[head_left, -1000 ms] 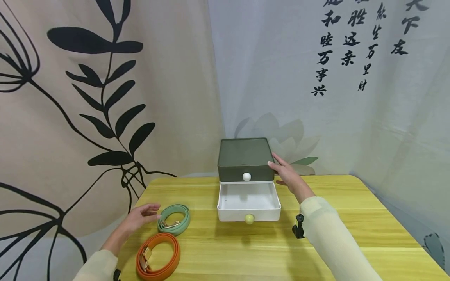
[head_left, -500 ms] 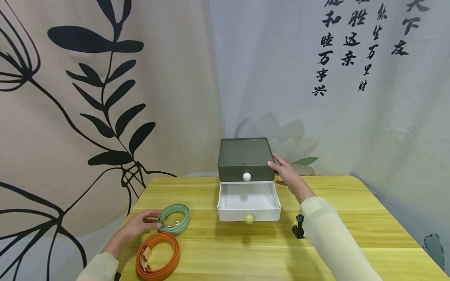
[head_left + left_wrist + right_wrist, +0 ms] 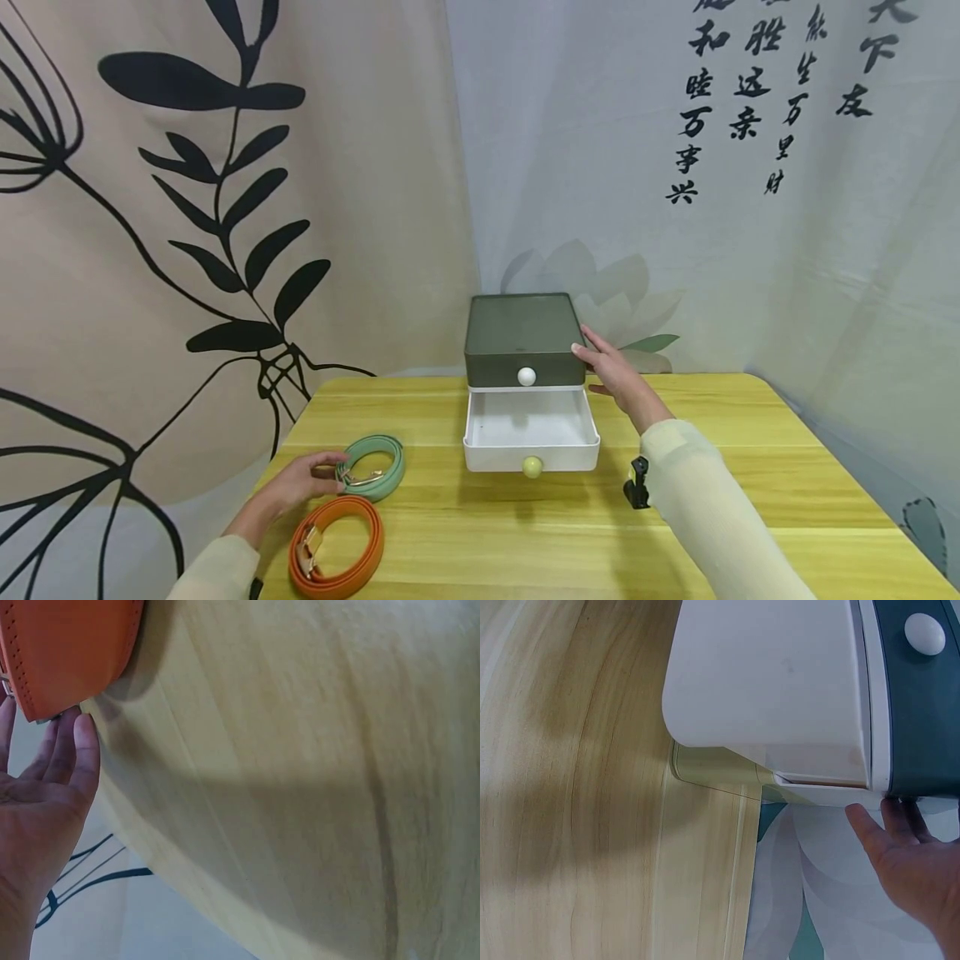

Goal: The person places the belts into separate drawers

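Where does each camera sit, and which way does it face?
Head: on the head, facing forward and down at table and drawer box; left hand, right hand and sleeves show.
Left wrist: on that wrist, facing orange belt and table; left hand shows.
Right wrist: on that wrist, facing drawer box and table; right hand shows.
Head and right wrist views share the white knob.

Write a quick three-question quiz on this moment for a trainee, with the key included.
1. Which hand is at the side of the drawer box?
2. What colour is the knob on the pulled-out white drawer?
A. orange
B. yellow-green
C. black
3. True or false: in the head view, the green belt lies farther back than the orange belt.

Key:
1. The right hand.
2. B.
3. True.
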The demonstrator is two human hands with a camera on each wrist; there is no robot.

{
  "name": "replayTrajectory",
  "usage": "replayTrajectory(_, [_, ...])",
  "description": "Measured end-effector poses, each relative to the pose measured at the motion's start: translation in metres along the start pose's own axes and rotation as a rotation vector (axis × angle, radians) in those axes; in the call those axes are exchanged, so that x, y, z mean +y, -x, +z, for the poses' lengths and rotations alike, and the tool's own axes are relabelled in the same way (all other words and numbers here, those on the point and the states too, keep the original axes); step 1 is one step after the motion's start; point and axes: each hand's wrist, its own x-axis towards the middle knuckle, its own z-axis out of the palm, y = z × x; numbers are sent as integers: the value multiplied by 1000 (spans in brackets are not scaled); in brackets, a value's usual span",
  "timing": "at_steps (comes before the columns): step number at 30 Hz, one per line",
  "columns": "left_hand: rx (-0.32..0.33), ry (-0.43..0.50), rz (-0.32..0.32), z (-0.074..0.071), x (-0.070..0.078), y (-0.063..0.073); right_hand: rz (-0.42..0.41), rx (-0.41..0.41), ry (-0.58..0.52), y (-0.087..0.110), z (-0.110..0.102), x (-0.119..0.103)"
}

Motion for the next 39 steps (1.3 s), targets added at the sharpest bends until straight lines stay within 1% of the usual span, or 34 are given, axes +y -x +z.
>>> replayTrajectory(6, [-26,4,7,-1,-4,-3,1,0,0,0,1,-1])
replayTrajectory(14, [-93,35,38,-4,-7,-4,-2,1,1,0,1,-1])
replayTrajectory(17, [-107,25,44,-4,-6,-5,-2,2,1,0,1,-1])
replayTrajectory(19, [-105,14,45,-3,-6,-6,-2,0,1,0,1,-1])
replayTrajectory(21, [-96,-18,49,-2,-5,-7,-1,0,-4,0,1,-1])
replayTrajectory(25, [-66,-55,46,2,-4,-9,0,0,-7,0,1,-1])
replayTrajectory(31, [-30,-57,52,7,-3,-13,-3,-1,-2,0,1,1])
replayTrajectory(33, [-32,-44,54,7,-3,-15,-5,-2,-2,0,0,1])
replayTrajectory(36, [-52,-17,59,7,-4,-17,-12,-8,0,0,0,1])
replayTrajectory(39, [-66,-12,62,7,-2,-18,-17,-10,-3,1,-1,1])
